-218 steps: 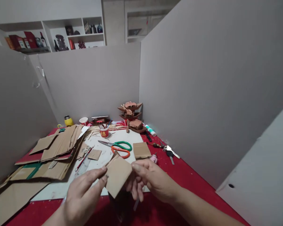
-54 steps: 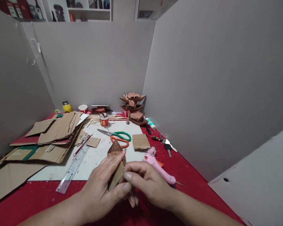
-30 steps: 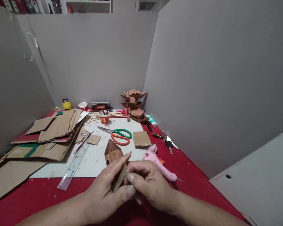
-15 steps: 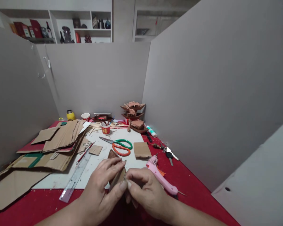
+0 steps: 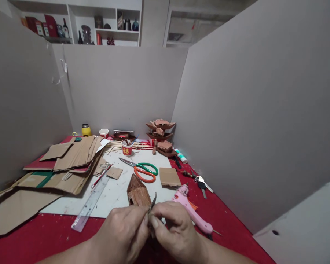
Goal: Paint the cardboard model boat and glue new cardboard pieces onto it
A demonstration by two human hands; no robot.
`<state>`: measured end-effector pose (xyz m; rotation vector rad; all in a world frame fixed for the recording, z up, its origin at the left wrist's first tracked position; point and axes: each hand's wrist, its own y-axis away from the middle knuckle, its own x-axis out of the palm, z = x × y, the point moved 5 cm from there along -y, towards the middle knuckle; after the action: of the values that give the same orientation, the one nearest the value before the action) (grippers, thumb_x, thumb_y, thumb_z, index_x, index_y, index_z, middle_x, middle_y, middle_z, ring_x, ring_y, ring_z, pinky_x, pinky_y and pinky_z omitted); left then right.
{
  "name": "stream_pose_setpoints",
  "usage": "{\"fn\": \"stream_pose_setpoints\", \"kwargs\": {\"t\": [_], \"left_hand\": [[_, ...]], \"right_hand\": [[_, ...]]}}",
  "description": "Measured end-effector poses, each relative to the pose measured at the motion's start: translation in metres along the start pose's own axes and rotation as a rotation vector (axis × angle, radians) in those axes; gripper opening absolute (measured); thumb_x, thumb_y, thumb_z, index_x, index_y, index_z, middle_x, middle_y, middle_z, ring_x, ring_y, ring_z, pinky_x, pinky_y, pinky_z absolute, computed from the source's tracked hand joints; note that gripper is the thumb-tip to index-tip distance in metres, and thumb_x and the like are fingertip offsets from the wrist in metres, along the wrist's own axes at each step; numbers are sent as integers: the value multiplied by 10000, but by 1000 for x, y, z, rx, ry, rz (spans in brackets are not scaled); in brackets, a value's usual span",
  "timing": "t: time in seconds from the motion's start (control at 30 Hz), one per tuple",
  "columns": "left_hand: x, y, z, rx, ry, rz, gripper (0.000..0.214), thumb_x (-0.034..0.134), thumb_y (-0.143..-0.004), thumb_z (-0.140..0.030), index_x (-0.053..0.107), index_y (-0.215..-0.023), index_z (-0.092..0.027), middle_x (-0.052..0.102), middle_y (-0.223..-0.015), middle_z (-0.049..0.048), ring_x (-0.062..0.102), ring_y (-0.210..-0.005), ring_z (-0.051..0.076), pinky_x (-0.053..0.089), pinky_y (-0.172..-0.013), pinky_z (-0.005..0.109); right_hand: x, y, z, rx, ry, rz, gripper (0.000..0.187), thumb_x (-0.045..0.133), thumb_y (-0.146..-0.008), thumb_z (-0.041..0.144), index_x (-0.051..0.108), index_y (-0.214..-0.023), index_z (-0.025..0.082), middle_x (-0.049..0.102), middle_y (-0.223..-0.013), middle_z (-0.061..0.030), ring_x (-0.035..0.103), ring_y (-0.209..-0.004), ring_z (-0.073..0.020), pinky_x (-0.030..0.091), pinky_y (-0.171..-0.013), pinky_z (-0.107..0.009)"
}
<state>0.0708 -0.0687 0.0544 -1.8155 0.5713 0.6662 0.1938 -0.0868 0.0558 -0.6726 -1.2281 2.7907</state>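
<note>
while forearms (image 5: 81,249) angle inward, curled hands (image 5: 123,229) meet, pinching thin strip (image 5: 154,200), perhaps cardboard, near brown model boat (image 5: 139,194).

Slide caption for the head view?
Left hand and right hand pinch a thin, dark piece before a brown, boat-shaped model; green-and-orange-handled metal scissors lie beyond.

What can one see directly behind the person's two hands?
Beyond the left hand is a brown boat-shaped model; beyond the right hand, a pink glue gun. The hands cover the model's nearer end.
</note>
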Motion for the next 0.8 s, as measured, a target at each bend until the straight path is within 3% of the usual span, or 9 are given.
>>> {"fn": "stream_pose_setpoints", "kwargs": {"t": [0.2,0.3,0.4,0.5,0.67,0.8], "left_hand": [[-5,-4,16,-115,0,-83,224,392,-941,-115,482,-755,-201,533,-590,-34,502,-497,99,369,-500,210],[-11,-8,23,-142,-53,-130,229,395,-939,-103,500,-755,-193,544,-593,-30,511,-501,99,378,-504,208],[-9,-7,20,-51,-89,-110,193,401,-947,-127,515,-801,-179,586,-632,-3,547,-531,118,410,-520,223],[-2,-3,12,52,-167,-76,189,395,-951,-126,516,-815,-176,583,-613,3,546,-514,137,417,-493,240],[-1,2,1,218,-353,-88,158,393,-941,-115,549,-968,-118,618,-649,32,561,-527,165,453,-474,270],[0,6,-1,295,-472,-86,224,386,-943,-120,544,-1076,-34,673,-731,94,625,-586,194,515,-505,302]], "right_hand": [[3,7,-2,-1,-14,4,200,461,-780,109,524,-608,188,552,-467,21,500,-405,-90,388,-459,-190],[9,13,-4,40,-117,71,196,451,-827,147,530,-652,189,570,-486,6,540,-421,-113,415,-471,-209],[12,15,-14,230,-274,105,227,412,-911,235,507,-709,189,522,-474,22,493,-372,-106,385,-403,-201],[10,12,-18,311,-199,92,267,445,-914,288,498,-674,183,515,-514,16,468,-421,-100,376,-427,-205],[6,7,-14,317,-45,128,284,397,-907,239,442,-631,195,436,-539,38,410,-478,-94,340,-469,-210],[3,4,-3,196,106,163,253,421,-869,171,330,-637,218,358,-542,62,334,-478,-82,286,-467,-211]]}}
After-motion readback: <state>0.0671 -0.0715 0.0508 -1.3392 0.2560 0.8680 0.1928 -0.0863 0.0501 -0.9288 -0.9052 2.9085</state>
